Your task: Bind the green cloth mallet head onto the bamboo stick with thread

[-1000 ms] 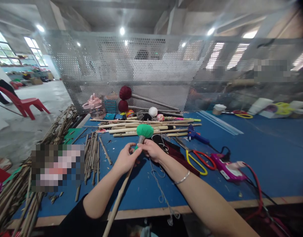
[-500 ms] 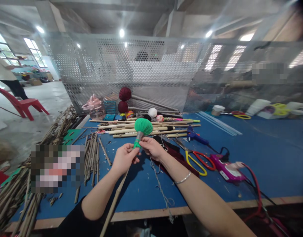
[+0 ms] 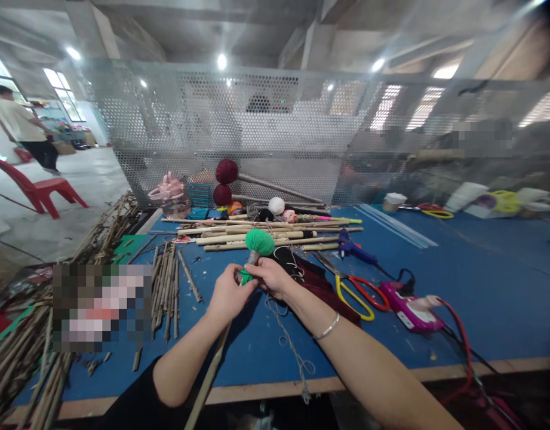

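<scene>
Compared with half a second ago, the green ball [image 3: 260, 242] sits lower and my two hands are closer together at its neck; a person [image 3: 24, 125] has moved further into view. I hold the stick [image 3: 211, 371] over the blue table [image 3: 382, 340], ball end pointing away from me and slightly right, long axis slanting back toward my left. My left hand [image 3: 227, 291] curls round it; my right hand [image 3: 275, 277] pinches beside the green cloth [image 3: 245, 276], on what exactly I cannot tell.

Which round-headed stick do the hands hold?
The only green-headed stick, in the left hand and right hand; dark red-headed sticks lie beyond.
</scene>
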Tool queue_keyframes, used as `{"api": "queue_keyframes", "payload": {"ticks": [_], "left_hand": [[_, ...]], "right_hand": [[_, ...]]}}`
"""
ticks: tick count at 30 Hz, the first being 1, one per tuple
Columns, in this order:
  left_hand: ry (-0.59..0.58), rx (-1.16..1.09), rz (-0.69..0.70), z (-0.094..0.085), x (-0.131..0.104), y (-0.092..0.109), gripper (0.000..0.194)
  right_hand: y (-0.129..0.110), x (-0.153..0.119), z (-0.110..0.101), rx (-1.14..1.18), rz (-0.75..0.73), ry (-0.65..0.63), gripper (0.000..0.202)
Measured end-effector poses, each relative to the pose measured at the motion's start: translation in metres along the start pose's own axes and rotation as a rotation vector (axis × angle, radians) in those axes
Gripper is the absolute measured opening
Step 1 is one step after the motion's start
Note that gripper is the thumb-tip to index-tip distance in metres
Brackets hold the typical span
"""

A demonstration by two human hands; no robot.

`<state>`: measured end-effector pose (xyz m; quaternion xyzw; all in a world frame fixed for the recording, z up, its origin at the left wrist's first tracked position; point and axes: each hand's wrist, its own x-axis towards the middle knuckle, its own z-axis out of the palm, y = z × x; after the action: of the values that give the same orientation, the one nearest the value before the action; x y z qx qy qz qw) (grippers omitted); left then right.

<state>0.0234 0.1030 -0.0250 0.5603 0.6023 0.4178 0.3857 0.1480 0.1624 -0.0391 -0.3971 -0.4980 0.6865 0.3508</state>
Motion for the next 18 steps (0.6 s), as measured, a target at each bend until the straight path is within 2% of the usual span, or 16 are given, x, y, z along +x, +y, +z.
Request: {"api": "queue_keyframes", "payload": {"ticks": [3, 6, 11, 14, 18], "left_hand": [[0.042, 0.016, 0.033, -0.005, 0.003, -0.001, 0.023], [0.071, -0.048, 0.024, -0.011, 0.007, -0.001, 0.026], [0.07, -0.184, 0.007, -0.013, 0.008, 0.003, 0.029], [0.025, -0.338, -0.022, -0.011, 0.006, 0.008, 0.032], [-0.148, -0.551, -0.056, -0.009, 0.005, 0.012, 0.036]], "right_hand": [[-0.004, -0.002, -0.002, -0.04, -0.036, -0.034, 0.035], [-0.011, -0.005, -0.007, -0.053, -0.082, -0.075, 0.032], [-0.02, -0.009, -0.01, 0.021, -0.128, -0.051, 0.03], [-0.022, -0.011, -0.008, 0.106, -0.111, -0.07, 0.033], [-0.022, -0.011, -0.004, 0.153, -0.083, -0.096, 0.035]]}}
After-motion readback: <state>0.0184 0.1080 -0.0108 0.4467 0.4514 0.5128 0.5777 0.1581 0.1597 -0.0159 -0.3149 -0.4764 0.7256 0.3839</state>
